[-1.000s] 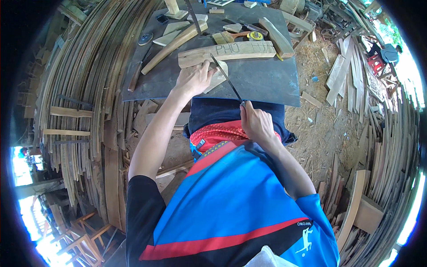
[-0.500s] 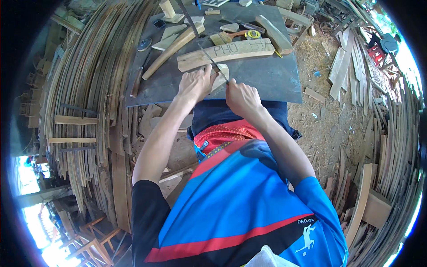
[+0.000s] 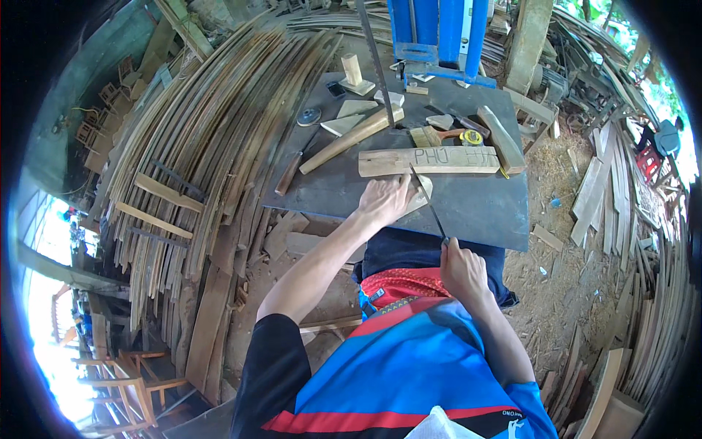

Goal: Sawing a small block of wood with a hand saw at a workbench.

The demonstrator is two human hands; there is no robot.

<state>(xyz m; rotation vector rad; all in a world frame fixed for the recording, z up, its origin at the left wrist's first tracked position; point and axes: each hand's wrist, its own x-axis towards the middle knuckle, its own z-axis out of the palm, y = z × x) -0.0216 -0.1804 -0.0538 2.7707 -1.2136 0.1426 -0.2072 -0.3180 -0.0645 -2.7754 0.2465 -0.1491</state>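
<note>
My left hand [image 3: 385, 199] presses a small pale wood block [image 3: 419, 197] onto the dark metal table [image 3: 329, 194] near its front edge. Its fingers are closed on the block and partly hide it. Closed around the handle end of a long, thin, dark file [image 3: 433, 211] is my right hand [image 3: 464, 269], close to my body past the table's edge. The file slants up and left, its narrow far end lying against the block. Just behind is a thick wood piece [image 3: 395, 164] with dark marks drawn on it.
An upright saw blade [image 3: 377, 62] passes down to the table beside a blue machine frame [image 3: 437, 36]. Around it lie a curved wood bar [image 3: 351, 140], a brush [image 3: 425, 137], a yellow tape measure [image 3: 472, 137] and a grey disc [image 3: 308, 117]. Long wood strips [image 3: 219, 117] are stacked at left.
My right hand has drawn back toward my body with the file, away from the block. My left hand stays on the block. The whole view has shifted, showing more beyond the table.
</note>
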